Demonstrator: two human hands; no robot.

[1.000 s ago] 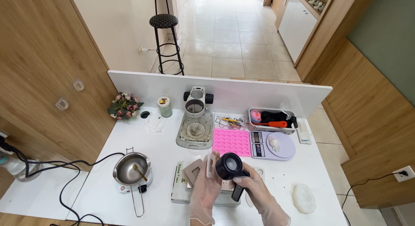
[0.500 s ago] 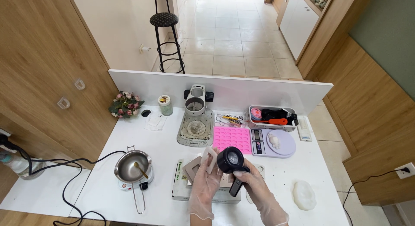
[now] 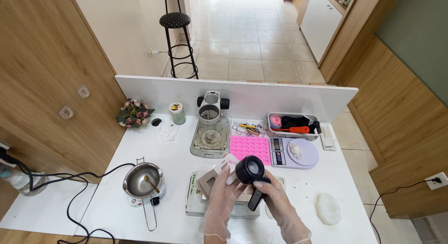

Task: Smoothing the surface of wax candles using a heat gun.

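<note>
Both my hands wear thin clear gloves. My right hand [image 3: 279, 207] grips the handle of a black heat gun [image 3: 251, 173], whose round nozzle faces up toward the camera. My left hand [image 3: 222, 202] holds a small white block [image 3: 229, 168] right beside the nozzle. Both hands hover over a flat grey-white box [image 3: 195, 201] with a beige square frame [image 3: 209, 183] leaning on it.
A metal melting pot [image 3: 142, 181] with a spoon sits on a small burner at left, cables trailing. Behind are a pink silicone mould [image 3: 250, 146], a digital scale [image 3: 295, 152], a stand on a dusty tray [image 3: 211, 132], a tool bin [image 3: 293, 124], flowers [image 3: 134, 112] and a white lump [image 3: 328, 208].
The heat gun and both hands have shifted slightly right and up, staying together over the box. Nothing else on the table has moved.
</note>
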